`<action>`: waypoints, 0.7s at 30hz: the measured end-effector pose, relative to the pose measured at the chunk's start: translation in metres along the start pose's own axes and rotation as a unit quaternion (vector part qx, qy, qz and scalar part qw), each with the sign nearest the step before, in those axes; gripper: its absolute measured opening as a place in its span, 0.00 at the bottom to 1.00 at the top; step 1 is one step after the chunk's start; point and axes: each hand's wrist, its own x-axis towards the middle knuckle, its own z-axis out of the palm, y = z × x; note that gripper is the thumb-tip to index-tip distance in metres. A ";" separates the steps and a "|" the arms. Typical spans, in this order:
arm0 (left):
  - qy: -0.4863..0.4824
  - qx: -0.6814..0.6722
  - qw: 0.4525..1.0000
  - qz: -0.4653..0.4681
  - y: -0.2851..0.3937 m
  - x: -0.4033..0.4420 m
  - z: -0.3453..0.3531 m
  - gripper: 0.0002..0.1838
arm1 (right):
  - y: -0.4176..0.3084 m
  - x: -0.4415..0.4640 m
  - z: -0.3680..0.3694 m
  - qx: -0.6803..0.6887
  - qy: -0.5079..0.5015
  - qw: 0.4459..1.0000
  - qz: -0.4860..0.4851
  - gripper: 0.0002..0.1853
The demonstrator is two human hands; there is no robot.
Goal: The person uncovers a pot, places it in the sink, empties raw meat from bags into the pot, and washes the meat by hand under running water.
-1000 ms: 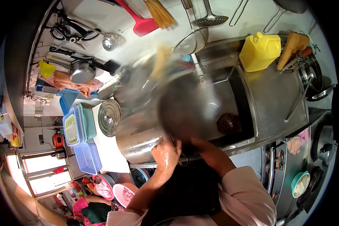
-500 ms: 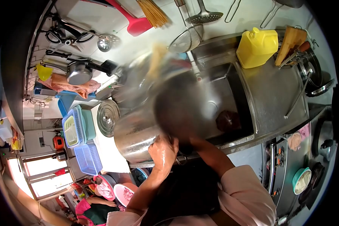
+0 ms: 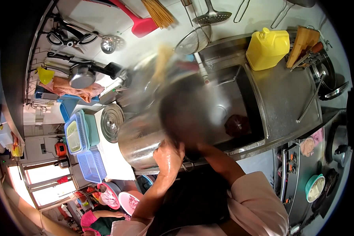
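A large metal stockpot (image 3: 139, 149) lies tilted on its side over the left part of the sink (image 3: 259, 114), its mouth facing right. My left hand (image 3: 169, 155) is closed around the pot's rim, and its skin looks wet. At the dark mouth of the pot, my right hand (image 3: 193, 142) fades into a blurred patch; its fingers and anything in them are hidden. A dark red, rounded thing (image 3: 237, 125) sits at the sink bottom, its kind unclear. Above the basin hangs the white tap spout (image 3: 202, 69).
A yellow jug (image 3: 267, 49) stands behind the right drainboard. The round metal lid (image 3: 112, 122) lies left of the pot, near blue baskets (image 3: 91, 165). Strainers and a red spatula (image 3: 143, 25) hang on the wall. At lower left another person (image 3: 102, 222) is beside pink basins (image 3: 129, 201).
The pot and my left hand have shifted very slightly left and up in view. The other person's arm at lower left has moved. My right hand stays blurred at the pot's mouth.
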 end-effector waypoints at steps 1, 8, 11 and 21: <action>0.000 0.003 1.000 0.002 0.000 0.000 0.000 0.12 | 0.000 -0.001 0.000 0.002 0.004 1.000 -0.002 0.44; 0.010 -0.012 1.000 0.012 -0.004 0.001 0.001 0.13 | 0.005 -0.002 0.006 -0.010 0.013 1.000 -0.015 0.46; 0.010 -0.004 1.000 0.013 -0.003 -0.001 0.003 0.13 | -0.003 -0.001 -0.004 -0.001 0.004 1.000 -0.002 0.47; -0.002 -0.010 1.000 0.013 0.000 0.000 0.003 0.13 | -0.001 -0.002 0.002 0.024 0.067 0.997 -0.038 0.46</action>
